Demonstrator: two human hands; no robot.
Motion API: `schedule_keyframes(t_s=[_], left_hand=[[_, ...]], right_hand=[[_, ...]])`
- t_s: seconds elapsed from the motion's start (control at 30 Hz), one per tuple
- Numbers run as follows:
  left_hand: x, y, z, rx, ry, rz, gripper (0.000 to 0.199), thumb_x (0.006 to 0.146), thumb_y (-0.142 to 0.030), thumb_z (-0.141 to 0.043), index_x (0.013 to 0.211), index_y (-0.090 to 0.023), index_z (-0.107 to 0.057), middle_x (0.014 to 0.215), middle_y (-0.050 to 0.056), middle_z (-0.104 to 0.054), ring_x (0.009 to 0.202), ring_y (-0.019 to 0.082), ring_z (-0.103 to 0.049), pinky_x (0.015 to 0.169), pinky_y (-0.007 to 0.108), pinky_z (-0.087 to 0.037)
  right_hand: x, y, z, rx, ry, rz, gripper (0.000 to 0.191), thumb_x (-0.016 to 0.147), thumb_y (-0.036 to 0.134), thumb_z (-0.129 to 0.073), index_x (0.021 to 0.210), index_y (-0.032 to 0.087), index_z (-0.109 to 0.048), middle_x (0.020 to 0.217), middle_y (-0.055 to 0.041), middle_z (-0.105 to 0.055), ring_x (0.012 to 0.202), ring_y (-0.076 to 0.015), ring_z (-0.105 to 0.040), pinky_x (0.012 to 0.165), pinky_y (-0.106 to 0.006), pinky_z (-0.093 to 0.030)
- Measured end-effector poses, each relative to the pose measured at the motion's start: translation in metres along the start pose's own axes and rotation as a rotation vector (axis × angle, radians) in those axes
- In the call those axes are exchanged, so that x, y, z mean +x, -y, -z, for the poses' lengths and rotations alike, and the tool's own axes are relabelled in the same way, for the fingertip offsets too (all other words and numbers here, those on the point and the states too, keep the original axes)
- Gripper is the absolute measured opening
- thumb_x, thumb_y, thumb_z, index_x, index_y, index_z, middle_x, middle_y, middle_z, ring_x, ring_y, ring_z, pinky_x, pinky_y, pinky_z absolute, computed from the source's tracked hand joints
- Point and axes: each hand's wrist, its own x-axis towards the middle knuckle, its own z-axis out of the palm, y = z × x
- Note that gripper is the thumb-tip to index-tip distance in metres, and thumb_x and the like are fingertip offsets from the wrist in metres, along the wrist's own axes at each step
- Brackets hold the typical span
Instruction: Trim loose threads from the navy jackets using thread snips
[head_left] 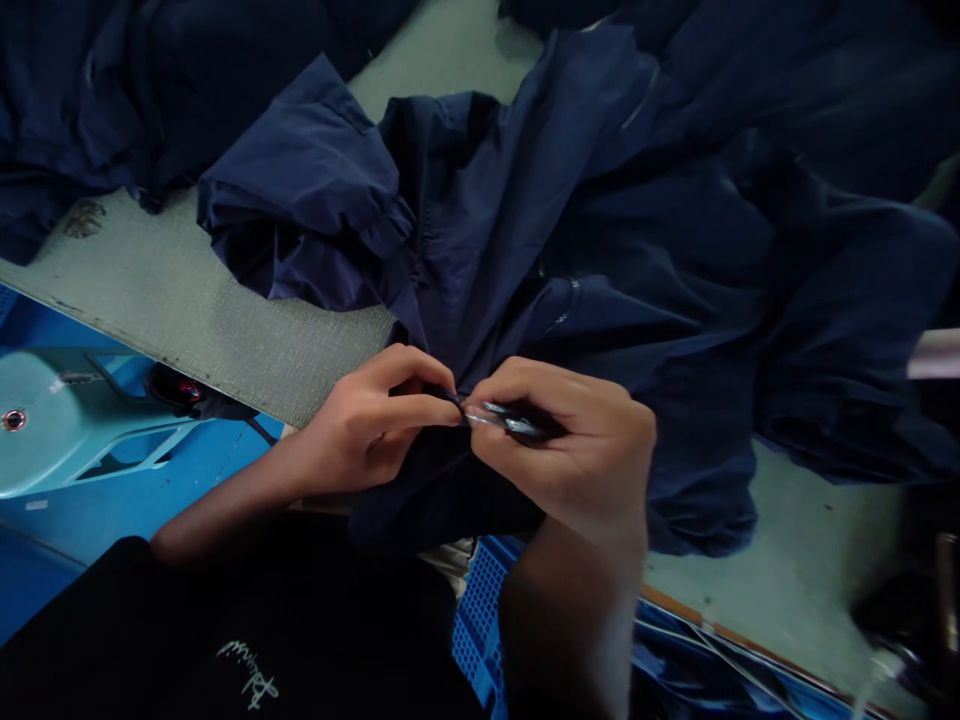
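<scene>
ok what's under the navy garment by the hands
The grey-green tabletop shows past the edges of the navy garment, at its left and lower right in the picture. Anything beneath its middle is covered by the folds, so that can't be seen.

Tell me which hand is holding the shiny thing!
The right hand: it has the shiny thing tucked inside, while the left hand pinches the navy garment.
</scene>
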Motion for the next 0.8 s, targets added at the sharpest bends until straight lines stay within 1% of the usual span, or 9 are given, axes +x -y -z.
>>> schedule_keyframes(t_s=[0.17, 0.47, 0.6, 0.7, 0.73, 0.8], left_hand=[[0.000, 0.001, 0.000, -0.056, -0.022, 0.001, 0.024, 0.095, 0.000, -0.058, 0.105, -0.016, -0.072, 0.112, 0.011, -0.069, 0.096, 0.013, -0.068, 0.079, 0.027, -0.058], [0.001, 0.002, 0.000, -0.086, -0.039, -0.010, 0.022, 0.094, 0.001, -0.061, 0.104, -0.014, -0.073, 0.111, 0.012, -0.069, 0.096, 0.013, -0.068, 0.078, 0.027, -0.058], [0.001, 0.001, 0.000, -0.080, -0.038, -0.002, 0.020, 0.095, -0.001, -0.061, 0.104, -0.015, -0.073, 0.111, 0.012, -0.069, 0.095, 0.012, -0.068, 0.078, 0.026, -0.058], [0.001, 0.001, 0.000, -0.086, -0.045, 0.000, 0.018, 0.095, -0.001, -0.062, 0.102, -0.014, -0.073, 0.111, 0.012, -0.069, 0.094, 0.012, -0.069, 0.078, 0.026, -0.059], [0.000, 0.001, 0.000, -0.088, -0.046, -0.002, 0.019, 0.095, -0.001, -0.062, 0.102, -0.013, -0.074, 0.111, 0.012, -0.069, 0.094, 0.012, -0.069, 0.078, 0.026, -0.058], [0.000, 0.001, 0.000, -0.092, -0.041, -0.006, 0.020, 0.094, 0.001, -0.062, 0.103, -0.013, -0.075, 0.111, 0.013, -0.069, 0.094, 0.012, -0.068, 0.078, 0.026, -0.058]], right_hand=[[-0.001, 0.000, -0.002, 0.009, -0.038, -0.024, 0.017, 0.078, 0.007, -0.068, 0.076, 0.023, -0.067, 0.067, 0.0054, -0.063, 0.054, -0.0091, -0.053, 0.052, -0.027, -0.043], [0.000, 0.002, -0.002, 0.051, -0.050, -0.035, 0.018, 0.076, 0.006, -0.067, 0.076, 0.023, -0.068, 0.066, 0.0048, -0.062, 0.053, -0.0090, -0.051, 0.050, -0.028, -0.038], [-0.002, 0.008, -0.002, 0.079, -0.105, -0.083, 0.017, 0.076, 0.005, -0.066, 0.074, 0.022, -0.069, 0.065, 0.0039, -0.060, 0.053, -0.0092, -0.047, 0.049, -0.029, -0.034], [-0.003, 0.011, -0.001, 0.086, -0.138, -0.126, 0.016, 0.080, 0.007, -0.068, 0.074, 0.022, -0.070, 0.065, 0.0034, -0.060, 0.053, -0.0090, -0.046, 0.048, -0.030, -0.031], [-0.003, 0.011, 0.000, 0.080, -0.125, -0.127, 0.014, 0.081, 0.009, -0.069, 0.076, 0.022, -0.071, 0.065, 0.0035, -0.061, 0.052, -0.0088, -0.045, 0.047, -0.030, -0.030], [-0.002, 0.008, 0.001, 0.066, -0.061, -0.097, 0.010, 0.084, 0.014, -0.073, 0.080, 0.023, -0.073, 0.066, 0.0038, -0.062, 0.051, -0.0083, -0.046, 0.046, -0.029, -0.031]])
